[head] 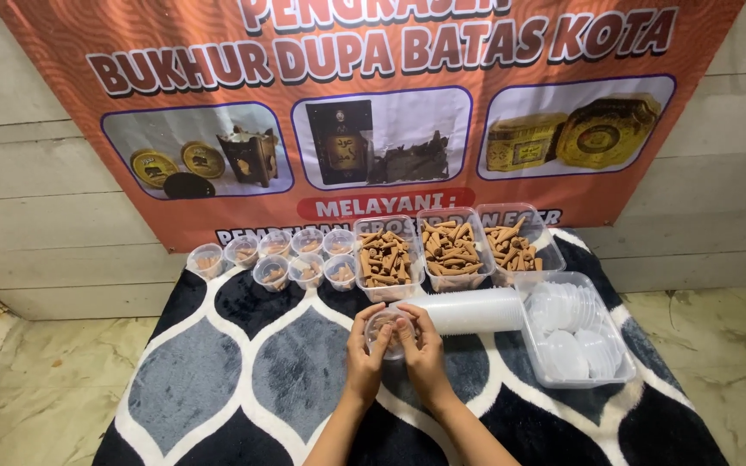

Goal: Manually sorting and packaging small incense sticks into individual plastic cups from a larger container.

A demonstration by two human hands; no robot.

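Both my hands meet over the mat's middle around one small clear plastic cup that holds a few brown cones. My left hand grips its left side and my right hand its right side, fingers curled over the rim. A lying stack of clear cups rests just beyond my right hand. Behind it stand three clear tubs of brown cone-shaped pieces.
Several small filled cups stand in rows at the back left. A clear tub of round white lids sits at the right. The patterned black, grey and white mat covers the surface. An orange banner hangs on the wall behind.
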